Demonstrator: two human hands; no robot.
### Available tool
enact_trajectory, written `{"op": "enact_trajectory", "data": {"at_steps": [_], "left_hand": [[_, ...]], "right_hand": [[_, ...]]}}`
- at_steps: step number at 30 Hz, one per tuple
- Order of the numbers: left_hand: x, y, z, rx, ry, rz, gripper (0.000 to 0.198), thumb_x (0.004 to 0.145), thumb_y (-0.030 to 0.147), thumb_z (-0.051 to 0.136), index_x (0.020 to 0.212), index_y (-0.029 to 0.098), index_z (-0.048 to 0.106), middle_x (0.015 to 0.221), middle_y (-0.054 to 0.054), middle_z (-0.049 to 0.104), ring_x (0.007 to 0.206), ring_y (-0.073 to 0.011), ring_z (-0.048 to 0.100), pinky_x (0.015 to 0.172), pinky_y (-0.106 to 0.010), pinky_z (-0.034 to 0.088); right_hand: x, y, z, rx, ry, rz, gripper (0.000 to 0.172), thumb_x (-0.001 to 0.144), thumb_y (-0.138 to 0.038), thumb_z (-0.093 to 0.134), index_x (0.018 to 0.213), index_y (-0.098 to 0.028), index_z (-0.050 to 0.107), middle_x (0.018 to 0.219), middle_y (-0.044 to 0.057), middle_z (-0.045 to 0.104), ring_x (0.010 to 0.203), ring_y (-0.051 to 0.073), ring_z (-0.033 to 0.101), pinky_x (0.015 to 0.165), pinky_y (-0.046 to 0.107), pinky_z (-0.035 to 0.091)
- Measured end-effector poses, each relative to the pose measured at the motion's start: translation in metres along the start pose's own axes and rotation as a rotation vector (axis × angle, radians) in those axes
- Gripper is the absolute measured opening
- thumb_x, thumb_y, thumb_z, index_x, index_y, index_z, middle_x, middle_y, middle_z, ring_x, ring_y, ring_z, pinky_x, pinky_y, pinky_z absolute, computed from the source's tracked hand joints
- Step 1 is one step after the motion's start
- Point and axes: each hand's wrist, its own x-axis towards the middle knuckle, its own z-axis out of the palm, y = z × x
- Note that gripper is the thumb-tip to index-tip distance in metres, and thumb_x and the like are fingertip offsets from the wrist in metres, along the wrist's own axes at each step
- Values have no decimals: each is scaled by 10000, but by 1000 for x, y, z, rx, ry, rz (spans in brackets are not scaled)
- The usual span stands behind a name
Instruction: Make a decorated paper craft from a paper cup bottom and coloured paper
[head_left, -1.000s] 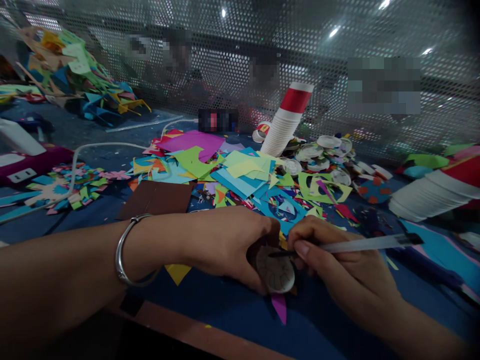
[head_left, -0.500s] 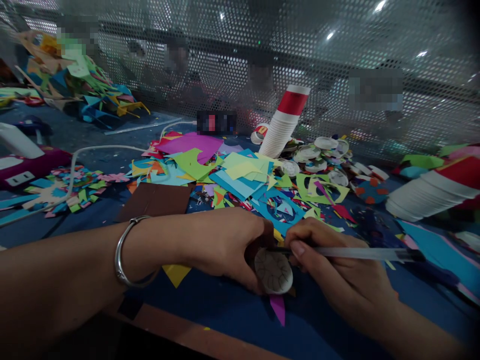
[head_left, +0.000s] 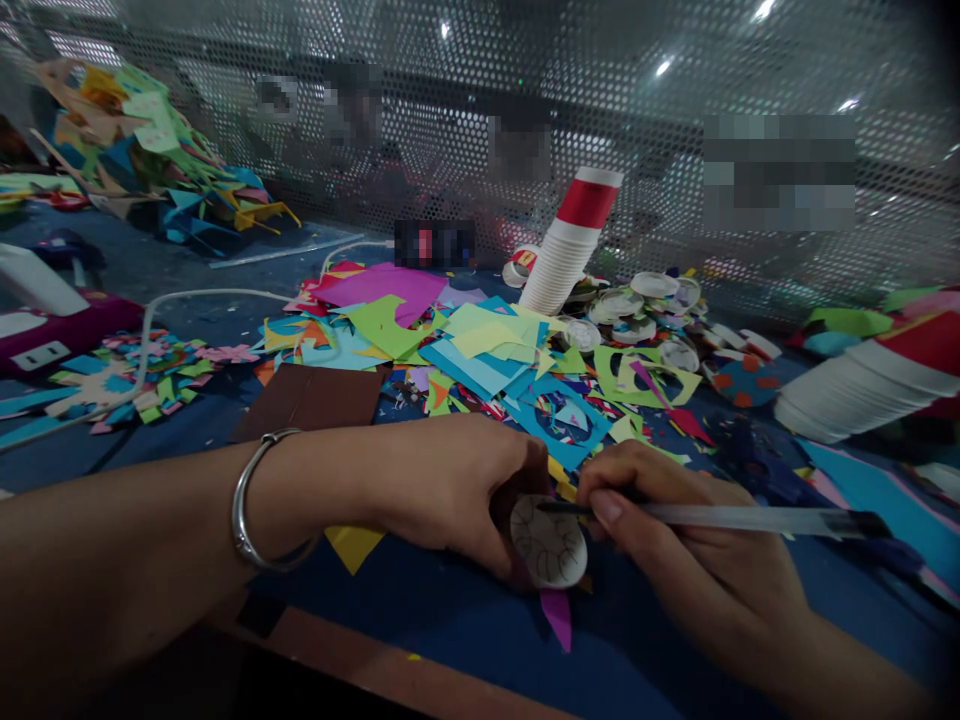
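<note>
A small round white piece [head_left: 551,545], marked with dark curved lines, is held by my left hand [head_left: 457,490], whose fingers curl round its left side. My right hand [head_left: 675,540] pinches a pen [head_left: 727,518] with a clear barrel. The pen's dark tip touches or nearly touches the upper part of the round face. A purple pointed paper piece [head_left: 556,618] sticks out below the round piece. Whatever lies behind my left fingers is hidden.
Beyond my hands are coloured paper scraps [head_left: 480,340], brown paper [head_left: 311,400] and a leaning stack of paper cups [head_left: 566,250]. Another cup stack [head_left: 862,385] is at the right. A purple power strip [head_left: 67,335] with a white cable lies left. Perforated metal [head_left: 435,130] rises behind.
My right hand has shifted slightly right and down with the pen, whose tip now lies over the round face rather than at its top edge. My left hand stays nearly still.
</note>
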Motion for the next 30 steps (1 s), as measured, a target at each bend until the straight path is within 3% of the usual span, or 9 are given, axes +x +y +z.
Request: {"op": "enact_trajectory", "data": {"at_steps": [14,30], "left_hand": [[0,1,-2,22,-20,41,449,685,415,803,1011,174,609,818,2,669,667,-133,567,555,-239,334],[1,-2,0,0,-17,43,474,667,398,817,1033,183,607,866,1,688,714,-157,605,561,-242,361]], "right_hand": [[3,-1,2,86,-52,63,189,1008,-199,431,876,-233,562,681,-54,543,567,98,499,519,229,386],[4,-2,2,32,-56,10,140,990,-173,459,907,-227,557,707,-47,550,582,95,525,526,228,384]]}}
